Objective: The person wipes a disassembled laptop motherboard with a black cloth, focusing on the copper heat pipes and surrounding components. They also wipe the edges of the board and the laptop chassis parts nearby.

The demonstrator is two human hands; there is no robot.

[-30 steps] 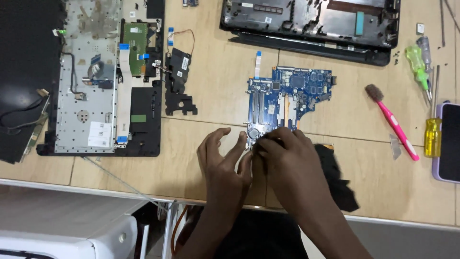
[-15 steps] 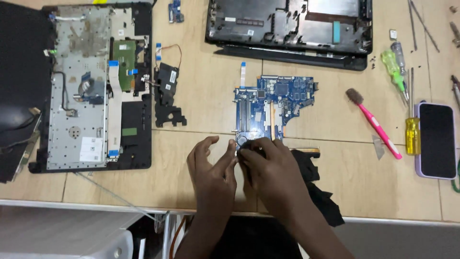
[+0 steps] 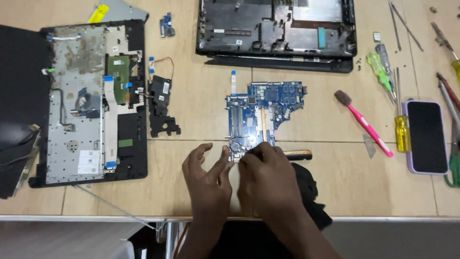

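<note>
**Laptop in pieces, both hands on the circuit board**

Far to the left of the hands, the keyboard shell [image 3: 91, 103] lies open, stripped to bare metal and ribbon cables. Nearer, a loose black speaker part [image 3: 160, 108] sits up and left of the left hand [image 3: 208, 180] — fingers spread, fingertips at the near corner of the blue circuit board [image 3: 261, 112]. The right hand [image 3: 268, 180] is bunched over that same near edge; whether it pinches anything, I cannot tell. Beyond the board, the empty bottom case [image 3: 278, 33]. Right of the hands: a pink brush [image 3: 366, 125], screwdrivers [image 3: 401, 129], a phone [image 3: 426, 136]. Judging by this spread, the teardown is largely done — only board-level work appears left.
</note>
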